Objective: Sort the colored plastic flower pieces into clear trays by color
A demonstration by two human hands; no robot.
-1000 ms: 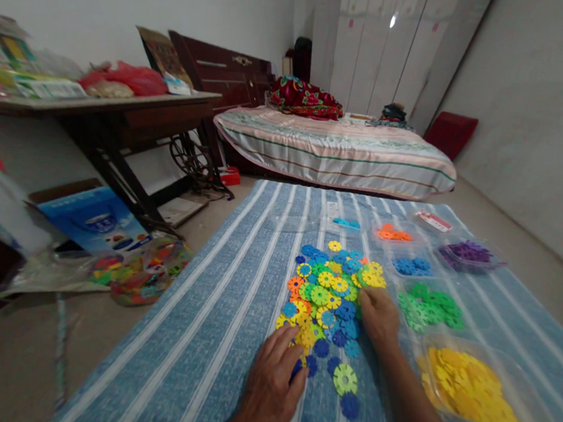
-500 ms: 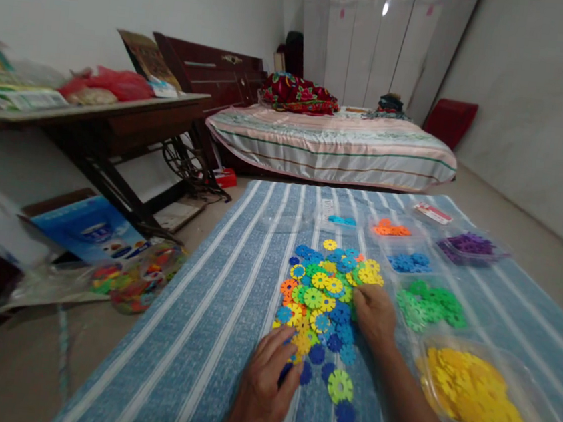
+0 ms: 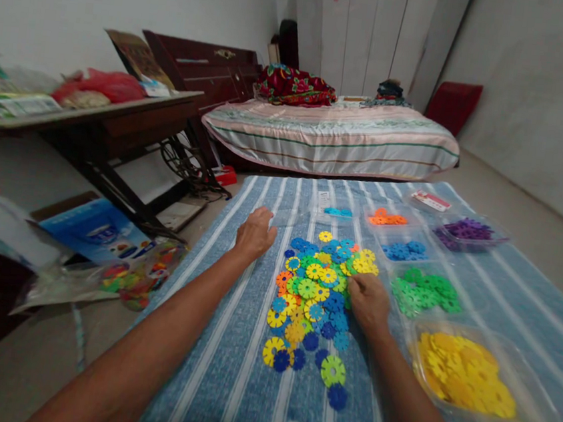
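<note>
Plastic discs (image 3: 317, 295) under curled right hand (image 3: 367, 302); left hand (image 3: 255, 233) loosely open.

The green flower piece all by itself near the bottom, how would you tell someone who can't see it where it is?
Find the blue striped cloth and the mixed pile of flower pieces in its middle. At the pile's near edge lies the light green piece, flat. A dark blue piece lies just below; it's the only green one there.
</note>
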